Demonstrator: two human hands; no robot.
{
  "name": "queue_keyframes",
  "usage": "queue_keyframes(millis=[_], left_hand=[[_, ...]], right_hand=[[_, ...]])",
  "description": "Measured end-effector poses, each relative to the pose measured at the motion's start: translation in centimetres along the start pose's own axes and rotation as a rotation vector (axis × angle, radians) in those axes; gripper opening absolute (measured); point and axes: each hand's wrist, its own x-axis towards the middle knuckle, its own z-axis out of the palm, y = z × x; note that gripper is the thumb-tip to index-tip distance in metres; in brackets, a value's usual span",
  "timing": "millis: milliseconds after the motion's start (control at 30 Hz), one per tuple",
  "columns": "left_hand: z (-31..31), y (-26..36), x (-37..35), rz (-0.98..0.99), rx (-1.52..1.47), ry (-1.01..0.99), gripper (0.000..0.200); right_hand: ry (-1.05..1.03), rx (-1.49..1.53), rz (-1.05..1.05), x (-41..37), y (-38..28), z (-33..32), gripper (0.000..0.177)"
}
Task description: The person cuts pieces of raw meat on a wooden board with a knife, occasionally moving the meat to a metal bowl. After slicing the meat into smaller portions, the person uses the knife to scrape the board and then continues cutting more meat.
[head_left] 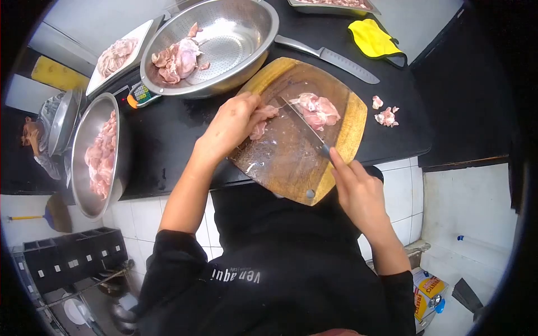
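A wooden cutting board [291,173] lies on the black counter in front of me. My left hand [232,123] is closed on a piece of raw meat [261,120] at the board's left side. In my right hand [358,190] is a kitchen knife [305,126], gripped by its handle. Its blade slants up and left across the board, the tip near the meat under my left fingers. Just right of the blade sits another pink chunk of raw meat [319,111] with white fat on it.
Behind the board stands a large steel colander [230,39] holding meat. A steel bowl of cut meat [101,157] is at the left. A second knife [336,59], a yellow cloth [374,38] and small trimmings [386,116] lie at the right. Another person [33,134] is at far left.
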Motion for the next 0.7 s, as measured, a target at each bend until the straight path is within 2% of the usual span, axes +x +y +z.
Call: queue_keyframes(millis=[100, 200, 267, 367, 400, 467, 567, 600, 700], left_hand=[[-1.1, 1.4, -0.7, -0.058, -0.069, -0.060, 0.015], [-2.7, 2.4, -1.3, -0.037, -0.198, -0.035, 0.017], [-3.0, 2.2, -1.5, 0.057, -0.180, 0.186, 0.016], [-3.3, 2.6, -1.8, 0.003, -0.111, 0.188, 0.015], [-2.7, 2.7, -1.9, 0.018, -0.115, 0.181, 0.014], [-0.1, 2.9, -2.0, -0.049, -0.309, 0.163, 0.015], [3.3, 4.4, -1.9, -0.041, -0.273, 0.215, 0.020], [3.9, 4.6, -2.1, 0.016, -0.178, 0.207, 0.021], [5.6, 4.2, -3.9, -0.035, -0.057, 0.133, 0.022]], right_hand=[[0.022, -0.049, -0.021, 2.0, -0.3, 1.5, 0.045], [0.055, -0.032, -0.042, 3.1, 0.0, 2.5, 0.047], [0.052, -0.016, -0.026, 2.9, 0.4, 2.6, 0.047], [0.056, 0.049, 0.000, 2.1, 1.5, 2.3, 0.047], [0.062, 0.094, 0.024, 1.6, 1.9, 2.2, 0.048], [0.038, 0.109, 0.077, 1.1, 2.4, 1.3, 0.046], [0.040, 0.138, 0.120, 0.7, 3.1, 0.3, 0.043], [0.042, 0.133, 0.124, 0.6, 3.1, 0.2, 0.043], [0.056, 0.156, 0.111, -0.1, 2.9, -0.1, 0.043]])
